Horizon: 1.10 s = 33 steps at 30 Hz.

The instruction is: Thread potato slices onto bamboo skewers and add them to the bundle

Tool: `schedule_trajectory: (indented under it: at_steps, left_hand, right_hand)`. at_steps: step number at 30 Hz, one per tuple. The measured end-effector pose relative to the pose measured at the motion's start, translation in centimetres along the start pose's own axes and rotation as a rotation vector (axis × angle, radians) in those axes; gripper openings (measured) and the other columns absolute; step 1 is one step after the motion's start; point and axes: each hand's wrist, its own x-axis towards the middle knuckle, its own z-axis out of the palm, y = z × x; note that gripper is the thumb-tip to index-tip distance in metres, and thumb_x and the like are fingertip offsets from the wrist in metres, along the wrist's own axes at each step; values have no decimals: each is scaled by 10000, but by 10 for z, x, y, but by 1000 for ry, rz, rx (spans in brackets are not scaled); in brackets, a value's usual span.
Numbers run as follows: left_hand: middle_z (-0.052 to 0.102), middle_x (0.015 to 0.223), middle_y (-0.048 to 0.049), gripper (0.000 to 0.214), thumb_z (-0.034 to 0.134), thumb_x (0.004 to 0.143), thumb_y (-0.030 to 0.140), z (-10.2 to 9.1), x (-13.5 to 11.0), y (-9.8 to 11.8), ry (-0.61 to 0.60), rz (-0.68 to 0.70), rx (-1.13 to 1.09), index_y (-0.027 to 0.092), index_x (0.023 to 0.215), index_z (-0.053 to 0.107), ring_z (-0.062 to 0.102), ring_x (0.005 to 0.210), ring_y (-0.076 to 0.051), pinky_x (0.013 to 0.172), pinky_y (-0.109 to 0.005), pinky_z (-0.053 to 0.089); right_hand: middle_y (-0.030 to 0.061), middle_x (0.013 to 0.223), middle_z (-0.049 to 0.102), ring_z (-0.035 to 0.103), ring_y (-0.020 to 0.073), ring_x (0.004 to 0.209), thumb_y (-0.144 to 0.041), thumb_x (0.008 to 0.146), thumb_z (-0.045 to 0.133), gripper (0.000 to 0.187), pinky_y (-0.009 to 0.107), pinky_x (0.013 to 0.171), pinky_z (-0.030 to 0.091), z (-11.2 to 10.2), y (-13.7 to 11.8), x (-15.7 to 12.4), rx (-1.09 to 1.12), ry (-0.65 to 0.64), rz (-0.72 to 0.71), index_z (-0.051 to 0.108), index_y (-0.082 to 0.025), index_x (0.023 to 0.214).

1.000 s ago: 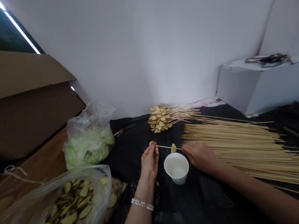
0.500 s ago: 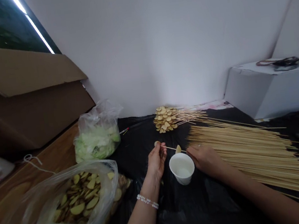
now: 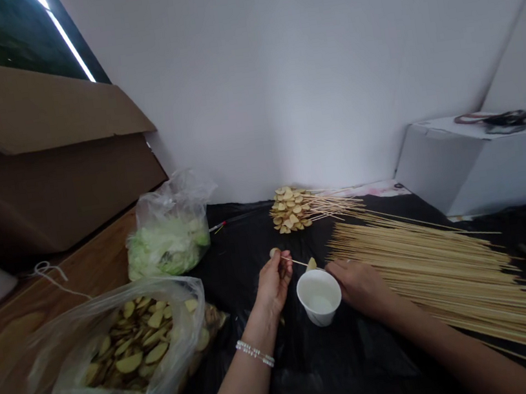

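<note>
My left hand is closed, its fingertips pinching a pale potato slice at the tip of a thin bamboo skewer. Another potato slice sits further along that skewer, just behind a white bowl's rim. My right hand is wrapped around the other end of the skewer, right of the bowl. The white bowl stands between both wrists and holds what looks like clear liquid. Beaded bracelets circle my left wrist.
At left lie an open plastic bag of potato slices and a bag of leafy greens. Many bare skewers spread at right. Filled skewers lie by the wall. A cardboard box and a white box flank the black sheet.
Both hands keep nearly the same pose and grip. The slice nearer my right hand appears slightly further left and more tilted. The camera view has shifted a little.
</note>
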Motion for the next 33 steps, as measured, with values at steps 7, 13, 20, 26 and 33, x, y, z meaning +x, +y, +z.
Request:
schedule_trajectory:
  at_steps: [7,13,20,26,33]
  left_hand:
    - [631,624,-53,196,571,869,201,-1,0,0,-15,7,12,54,795,678,591,516,-63,486,-133,506]
    - [627,617,-51,191,574,867,199,0,0,1,-15,2,8,59,790,677,591,510,-63,486,-133,509]
    - [633,617,-53,171,592,855,203,-1,1,0,-21,3,6,69,790,676,595,516,-68,489,-135,513]
    - [630,615,-51,182,579,863,193,0,-1,0,-14,9,8,59,791,678,588,512,-63,489,-133,506]
    - [633,620,-55,174,581,862,192,0,0,0,-30,7,4,68,791,679,592,521,-67,499,-137,512]
  right_hand:
    - [34,799,646,560,137,696,-194,925,419,203,273,595,265,-3,-1,1,7,8,20,598,-175,830]
    - [37,821,645,558,137,706,-191,916,422,189,273,588,261,-1,1,0,-5,5,8,597,-175,845]
    - [44,820,645,559,137,706,-193,926,405,205,269,594,268,4,4,1,-12,6,10,594,-176,849]
    - [29,824,644,564,138,718,-180,923,411,190,271,600,271,2,3,1,-8,-6,20,588,-180,855]
    - [29,821,649,568,134,704,-175,915,419,179,270,594,268,2,3,2,-1,-10,13,584,-179,844]
